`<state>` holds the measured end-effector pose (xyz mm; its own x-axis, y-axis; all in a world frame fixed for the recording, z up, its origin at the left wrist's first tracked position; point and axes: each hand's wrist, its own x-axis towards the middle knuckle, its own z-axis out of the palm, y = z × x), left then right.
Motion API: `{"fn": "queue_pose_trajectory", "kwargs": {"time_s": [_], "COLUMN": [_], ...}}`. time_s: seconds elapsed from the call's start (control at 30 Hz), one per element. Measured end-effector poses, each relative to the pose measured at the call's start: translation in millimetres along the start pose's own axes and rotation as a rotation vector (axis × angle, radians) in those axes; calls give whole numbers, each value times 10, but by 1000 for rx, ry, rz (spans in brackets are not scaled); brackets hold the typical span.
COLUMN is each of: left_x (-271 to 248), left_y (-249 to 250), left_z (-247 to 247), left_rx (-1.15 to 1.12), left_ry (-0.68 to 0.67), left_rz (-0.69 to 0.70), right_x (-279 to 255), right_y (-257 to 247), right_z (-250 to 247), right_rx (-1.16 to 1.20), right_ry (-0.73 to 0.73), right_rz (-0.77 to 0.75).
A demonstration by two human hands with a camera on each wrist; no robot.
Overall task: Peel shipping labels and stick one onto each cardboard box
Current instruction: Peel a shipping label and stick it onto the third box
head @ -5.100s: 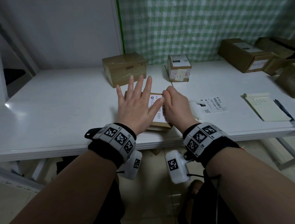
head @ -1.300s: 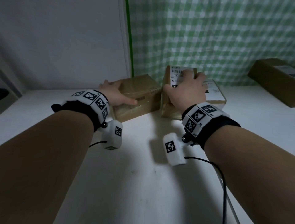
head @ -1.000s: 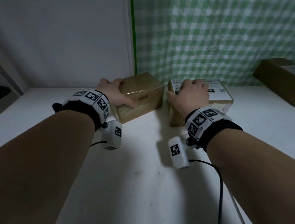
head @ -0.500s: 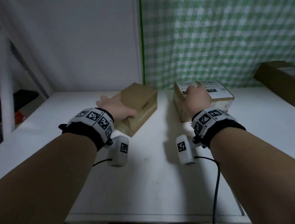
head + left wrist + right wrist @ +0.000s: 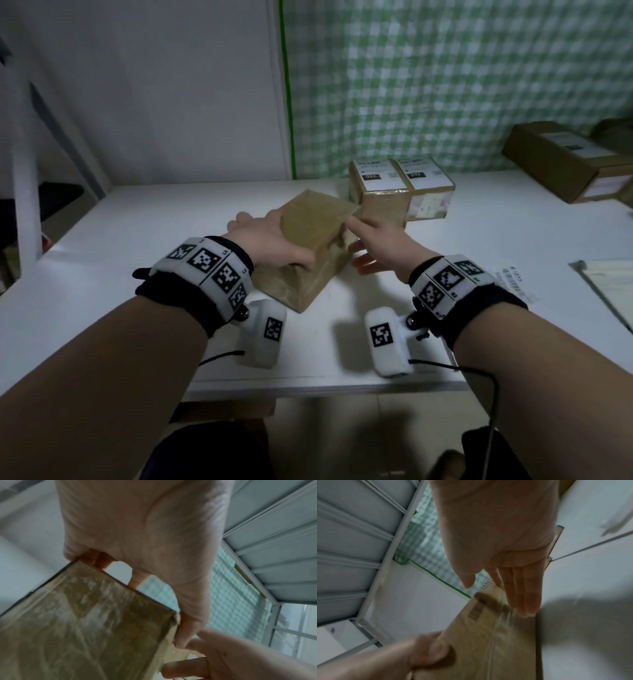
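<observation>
The right hand reaches out with straight fingers – their tips lie on the taped edge of the brown cardboard box. The left hand grips the box's near corner – thumb on top.

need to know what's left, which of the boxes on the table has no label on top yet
The plain brown box nearest you, gripped by the left hand. Its top is bare cardboard, while the two small boxes behind it and the large box far right carry white labels.

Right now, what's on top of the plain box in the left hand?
The plain box shows bare taped cardboard on top, no label. The left hand grips its near-left edge, covering that part; the right hand touches its right side.
</observation>
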<state>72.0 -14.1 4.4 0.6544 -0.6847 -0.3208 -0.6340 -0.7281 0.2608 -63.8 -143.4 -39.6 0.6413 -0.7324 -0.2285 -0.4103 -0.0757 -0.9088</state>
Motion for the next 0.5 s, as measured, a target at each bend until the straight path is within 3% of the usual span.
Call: {"fn": "queue_pose_trajectory", "kwargs": {"time_s": [0.17, 0.33, 0.5], "left_x": [-239, -429, -547], "left_y": [241, 528, 756], "left_z": [143, 306, 474], "left_rx": [-32, 76, 211], "left_ry": [16, 57, 72], "left_rz": [73, 104, 113], "right_x": [-346, -564, -643], "right_y": [178, 338, 522], "right_z": [-85, -301, -545], "right_rx": [51, 87, -55], "right_ry": [82, 127, 237], "right_rz": [-38, -27, -19]}}
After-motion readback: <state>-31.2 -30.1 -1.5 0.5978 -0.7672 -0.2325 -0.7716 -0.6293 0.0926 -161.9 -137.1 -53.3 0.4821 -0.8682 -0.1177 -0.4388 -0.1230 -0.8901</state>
